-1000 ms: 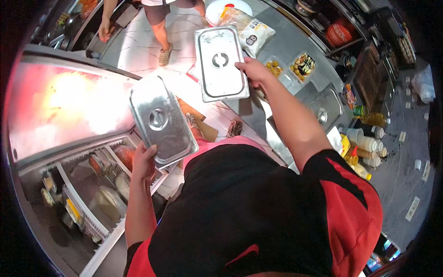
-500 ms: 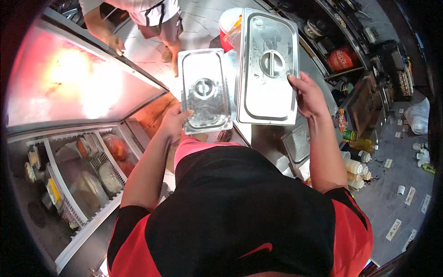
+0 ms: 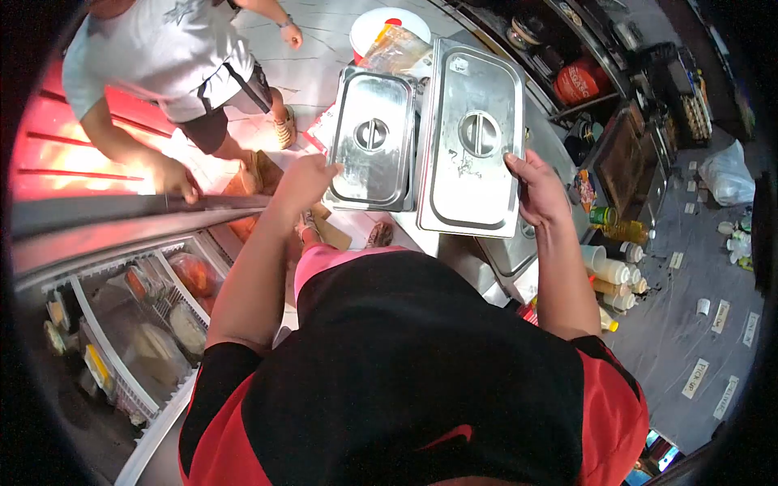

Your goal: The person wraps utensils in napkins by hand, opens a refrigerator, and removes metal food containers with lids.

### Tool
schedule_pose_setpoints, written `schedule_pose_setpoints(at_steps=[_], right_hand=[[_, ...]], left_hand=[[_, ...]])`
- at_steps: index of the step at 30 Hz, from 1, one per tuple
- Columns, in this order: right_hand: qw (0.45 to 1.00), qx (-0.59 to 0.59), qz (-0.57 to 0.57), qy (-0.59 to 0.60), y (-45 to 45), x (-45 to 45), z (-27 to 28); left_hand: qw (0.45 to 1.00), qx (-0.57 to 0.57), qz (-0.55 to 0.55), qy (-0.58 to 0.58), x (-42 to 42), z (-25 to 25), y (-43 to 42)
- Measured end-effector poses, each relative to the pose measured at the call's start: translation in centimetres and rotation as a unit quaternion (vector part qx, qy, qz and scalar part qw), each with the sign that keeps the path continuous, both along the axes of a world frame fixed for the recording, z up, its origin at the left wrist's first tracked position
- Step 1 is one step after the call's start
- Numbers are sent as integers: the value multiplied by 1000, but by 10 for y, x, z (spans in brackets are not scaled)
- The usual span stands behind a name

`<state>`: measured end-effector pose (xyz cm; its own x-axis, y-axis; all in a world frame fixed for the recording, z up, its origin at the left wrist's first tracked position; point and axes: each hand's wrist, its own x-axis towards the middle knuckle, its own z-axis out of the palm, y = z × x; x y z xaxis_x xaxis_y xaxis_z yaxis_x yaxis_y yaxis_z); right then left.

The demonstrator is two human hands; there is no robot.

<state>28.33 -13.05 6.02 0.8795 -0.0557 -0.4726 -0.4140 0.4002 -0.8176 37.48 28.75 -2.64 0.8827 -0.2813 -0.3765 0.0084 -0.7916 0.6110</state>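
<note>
My left hand [image 3: 306, 188] is closed on the left edge of a smaller steel food pan [image 3: 371, 166] with a notched lid handle, its thumb on the lid's rim. A larger lidded steel food pan [image 3: 474, 182] sits to its right, and my right hand [image 3: 539, 188] grips its right edge, thumb on top and fingers mostly hidden beneath. The two pans are side by side, nearly touching, lids on. What is inside them cannot be seen.
At left, a co-worker's hand [image 3: 174, 178] rests on the edge of a fridge door [image 3: 121, 212]. Below it are wire racks [image 3: 113, 340] with bagged food. A white bucket [image 3: 389, 31] stands beyond the pans. Sauce bottles [image 3: 620, 271] line the right counter [image 3: 648, 364].
The smaller pan has moved right, close beside the larger one, which has come slightly lower in view. The co-worker has come nearer, and the fridge door has swung toward the racks.
</note>
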Motion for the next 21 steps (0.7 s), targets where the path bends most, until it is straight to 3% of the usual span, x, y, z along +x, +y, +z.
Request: schedule_pose_setpoints(at_steps=[1, 4, 7, 8, 15, 18, 21], right_hand=[[1000, 5, -1, 0, -4, -3, -4], [1000, 10, -13, 9, -6, -6, -7], [999, 14, -29, 19, -1, -7, -6], [999, 16, -31, 16, -2, -7, -6], [998, 19, -45, 31, -5, -6, -19], [998, 18, -43, 29, -5, -7, -20], [999, 15, -40, 26, -9, -5, -24]], left_hand=[[1000, 14, -6, 3, 5, 5, 2], [977, -195, 51, 70, 34, -6, 26], [886, -399, 159, 173, 57, 15, 45], [900, -386, 154, 130, 63, 15, 56], [827, -463, 259, 184, 62, 16, 101], [841, -461, 223, 175, 50, -23, 115], [867, -414, 235, 146, 19, -36, 67]])
